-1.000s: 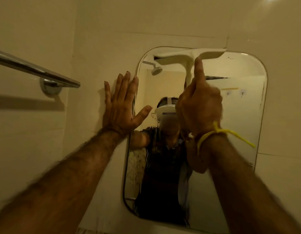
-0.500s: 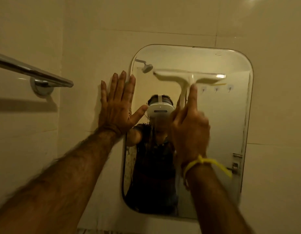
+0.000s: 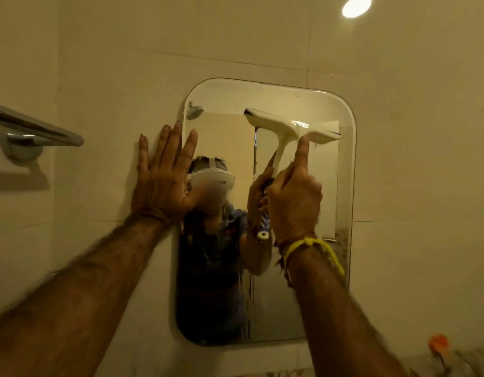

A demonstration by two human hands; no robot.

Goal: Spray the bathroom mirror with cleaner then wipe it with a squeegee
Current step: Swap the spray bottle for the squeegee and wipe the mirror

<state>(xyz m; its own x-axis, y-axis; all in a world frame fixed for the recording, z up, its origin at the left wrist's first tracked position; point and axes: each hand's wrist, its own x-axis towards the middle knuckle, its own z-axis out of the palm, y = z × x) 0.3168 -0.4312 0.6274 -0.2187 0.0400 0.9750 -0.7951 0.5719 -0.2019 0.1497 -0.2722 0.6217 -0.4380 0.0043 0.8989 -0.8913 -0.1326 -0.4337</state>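
A rounded rectangular mirror [image 3: 311, 295] hangs on the tiled wall ahead of me. My right hand [image 3: 292, 197] grips the handle of a white squeegee [image 3: 283, 126], with the index finger stretched up along it to the blade. The blade lies tilted across the upper part of the glass, its left end higher. My left hand [image 3: 162, 175] rests flat with spread fingers on the wall at the mirror's left edge, the thumb overlapping the glass. A yellow cord is tied around my right wrist. No spray bottle is in view.
A chrome towel bar [image 3: 37, 129] juts from the wall at the left, at hand height. A ceiling light [image 3: 356, 6] shines at the top right. Something small and orange [image 3: 438, 342] sits blurred at the lower right. The mirror reflects a shower head and a person.
My right hand has drawn the squeegee down from the mirror's top edge, and the blade has tilted with its right end lower. My left hand has stayed pressed at the mirror's left edge.
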